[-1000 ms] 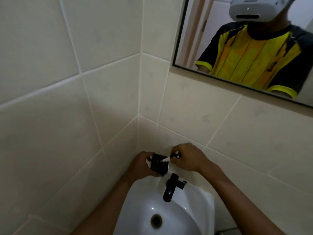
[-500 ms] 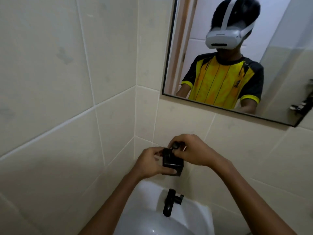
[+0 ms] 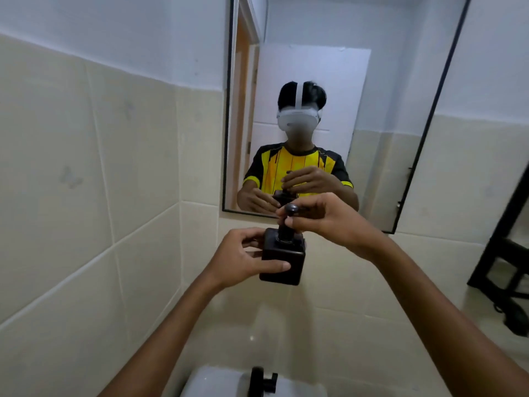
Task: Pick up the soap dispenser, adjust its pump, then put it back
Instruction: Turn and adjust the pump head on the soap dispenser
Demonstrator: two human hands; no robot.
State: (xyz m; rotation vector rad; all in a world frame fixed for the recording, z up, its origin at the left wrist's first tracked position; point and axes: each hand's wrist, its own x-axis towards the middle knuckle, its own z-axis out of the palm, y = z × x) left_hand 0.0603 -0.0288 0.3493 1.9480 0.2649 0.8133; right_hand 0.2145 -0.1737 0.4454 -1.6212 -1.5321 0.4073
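Observation:
A black square soap dispenser (image 3: 286, 260) is held up in the air in front of the tiled wall, just below the mirror. My left hand (image 3: 243, 260) grips its body from the left, thumb across the front face. My right hand (image 3: 329, 220) is closed on the black pump head (image 3: 291, 209) at the top, fingers pinching its nozzle. The pump stem stands up out of the bottle's collar.
A white basin (image 3: 217, 381) with a black tap (image 3: 259, 382) lies directly below at the bottom edge. A black-framed mirror (image 3: 340, 81) hangs on the wall ahead and reflects a person. Tiled walls meet in a corner on the left. A black rack (image 3: 509, 267) stands at the right.
Both hands have lifted the dispenser from just above the tap to chest height. The view has tilted up, so the basin has dropped to the bottom edge.

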